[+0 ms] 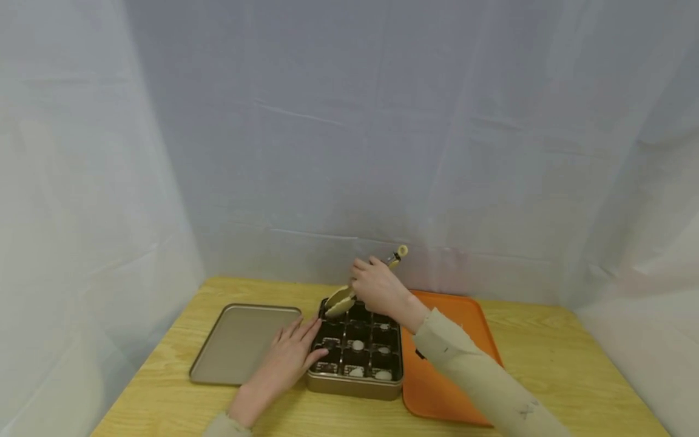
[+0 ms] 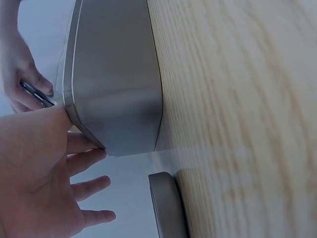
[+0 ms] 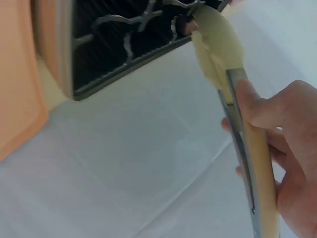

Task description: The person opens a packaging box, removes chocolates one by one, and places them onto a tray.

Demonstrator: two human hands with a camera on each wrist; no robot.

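One wooden surface (image 1: 546, 364), pale curtain behind | one compartment tin (image 1: 355, 385) between one lid (image 1: 235, 343) and one orange tray (image 1: 453, 370) | left hand (image 1: 289, 358) flat on tin's left edge, fingers spread | right hand (image 1: 379, 285) gripping one pair of tongs (image 1: 340, 300) over tin's far-left corner.

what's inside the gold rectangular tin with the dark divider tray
The gold tin holds a dark grid of compartments; several hold small pale round pieces. The left hand covers its left edge, and the cream tongs hide the far-left compartment.

Tongs (image 1: 349, 290) mid-handle hidden by right hand (image 1: 378, 286); orange tray (image 1: 469, 315) partly covered by sleeve; tin's (image 1: 355, 383) white pieces too small to identify.
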